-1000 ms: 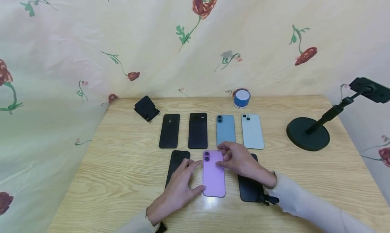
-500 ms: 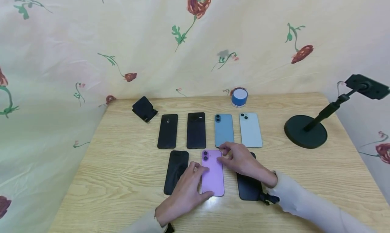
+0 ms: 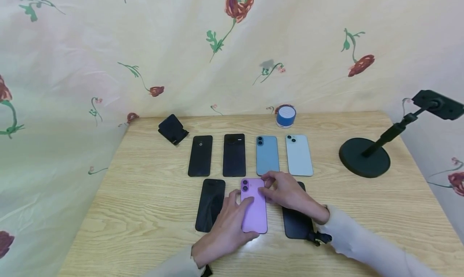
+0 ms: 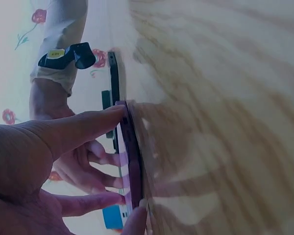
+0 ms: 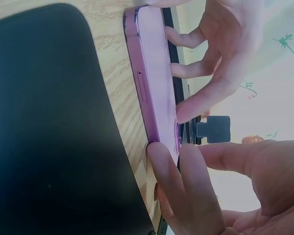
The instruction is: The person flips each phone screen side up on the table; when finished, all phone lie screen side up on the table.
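A purple phone (image 3: 255, 218) lies back up in the front row, its camera lenses at the far left corner. My left hand (image 3: 229, 228) spans its near left part, thumb at the bottom edge and fingers around the left side. In the left wrist view, the thumb (image 4: 88, 128) meets the phone's end. My right hand (image 3: 287, 191) pinches the far right corner; in the right wrist view its fingertips (image 5: 160, 152) press the side edge. A black phone (image 3: 210, 202) lies left of the purple one. Another black phone (image 3: 294, 225) is partly hidden under my right wrist.
Behind stand in a row two dark phones (image 3: 200, 156) (image 3: 234, 158), a blue phone (image 3: 267, 154) and a pale blue phone (image 3: 299, 156). A blue-and-white round container (image 3: 286, 116), a black folded stand (image 3: 172, 129) and a black round-based stand (image 3: 364, 158) are farther out.
My left hand has moved right, from the phone's left side to around its near left part, its thumb sliding along to the bottom edge. My right hand stays at the far right corner.
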